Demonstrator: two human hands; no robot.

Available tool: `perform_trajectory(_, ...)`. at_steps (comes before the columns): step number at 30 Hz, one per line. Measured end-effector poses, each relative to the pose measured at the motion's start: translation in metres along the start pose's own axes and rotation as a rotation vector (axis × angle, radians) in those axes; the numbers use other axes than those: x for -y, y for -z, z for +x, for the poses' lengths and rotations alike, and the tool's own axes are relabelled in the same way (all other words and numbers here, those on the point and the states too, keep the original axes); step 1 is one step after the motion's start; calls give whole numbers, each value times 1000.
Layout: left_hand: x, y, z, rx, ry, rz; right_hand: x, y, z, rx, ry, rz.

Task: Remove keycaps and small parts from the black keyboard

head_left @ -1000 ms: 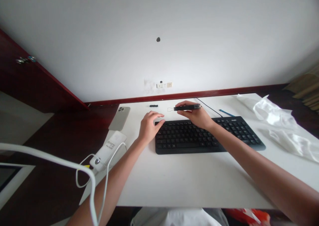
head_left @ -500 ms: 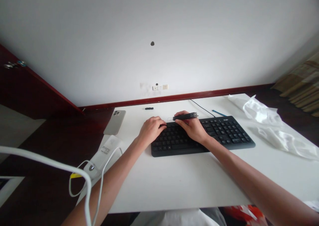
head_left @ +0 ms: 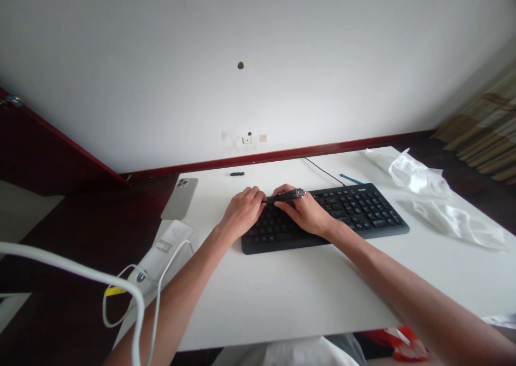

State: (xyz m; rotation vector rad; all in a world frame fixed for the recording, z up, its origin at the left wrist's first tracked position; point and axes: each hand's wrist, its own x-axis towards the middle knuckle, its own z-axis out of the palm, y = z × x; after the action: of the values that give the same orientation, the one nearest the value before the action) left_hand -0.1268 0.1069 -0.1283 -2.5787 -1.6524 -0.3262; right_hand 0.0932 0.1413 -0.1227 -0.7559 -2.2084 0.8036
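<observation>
Both hands have closed in, the puller now down at the keys. R hand [head_left: 304, 211] clamped on black-handled wire keycap puller [head_left: 286, 195], its wire end hidden by L hand's fingers. L hand [head_left: 244, 211], holding nothing, rests curled on left half of black kbd [head_left: 358, 213], just beside R hand. Grey smartphone [head_left: 178, 198] lies left of kbd.

1. Straight up beyond the right hand [head_left: 306, 210], there's the white wall [head_left: 322, 59], wall sockets [head_left: 255, 138] set low on it, dark red skirting [head_left: 282, 153] running beneath!
2. Far out past the left hand [head_left: 242, 213], a dark red door [head_left: 40, 145] above dark floor [head_left: 80, 237].
3. Way beyond the right hand, a striped curtain [head_left: 484, 129].
</observation>
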Motion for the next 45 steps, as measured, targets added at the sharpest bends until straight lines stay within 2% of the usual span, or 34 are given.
perform_trajectory(11,0,-4,-2,-30,19,-15,9,-2,7,97,-20,14)
perform_trajectory(17,-1,-8,-4,-55,52,-52,-1,-3,10,89,-68,-4)
perform_trajectory(25,-2,-10,-5,-66,82,-90,-7,-1,13,186,-15,-35)
perform_trajectory(29,-2,-12,-5,-79,81,-85,-9,-3,14,176,-13,-72)
perform_trajectory(34,-1,-14,-7,-106,112,-135,-18,-7,18,96,-79,-93)
perform_trajectory(41,-2,-15,-7,-127,159,-212,-24,-4,27,138,-92,-77)
perform_trajectory(45,-3,-15,-6,-122,161,-211,-26,-7,27,90,-121,-3)
